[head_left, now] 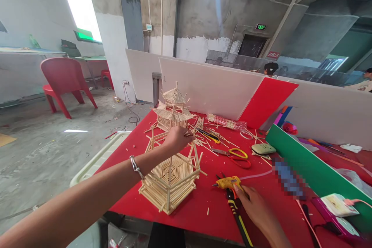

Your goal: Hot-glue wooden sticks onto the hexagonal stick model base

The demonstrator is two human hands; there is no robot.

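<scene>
A hexagonal wooden-stick frame [167, 176] with a ringed stick floor stands in front of me on the red tabletop. My left hand [180, 137] reaches across its far side, fingers curled near loose sticks [200, 143]; whatever they pinch is too small to make out. Behind this hand rises a tiered stick pagoda [173, 108], partly covered by it. To the right, my right hand [257, 207] has its fingers around the yellow glue gun [228, 182], whose nozzle points left. Black-and-yellow pliers [240, 217] lie under the gun.
Scissors [235, 156], a black-and-yellow cutter [208, 135] and a bagged stick bundle [226, 121] lie further back. A green board [319, 170] edges the right side, near a power strip [334, 213]. White panels [209, 85] stand behind; a red chair [65, 81] is at left.
</scene>
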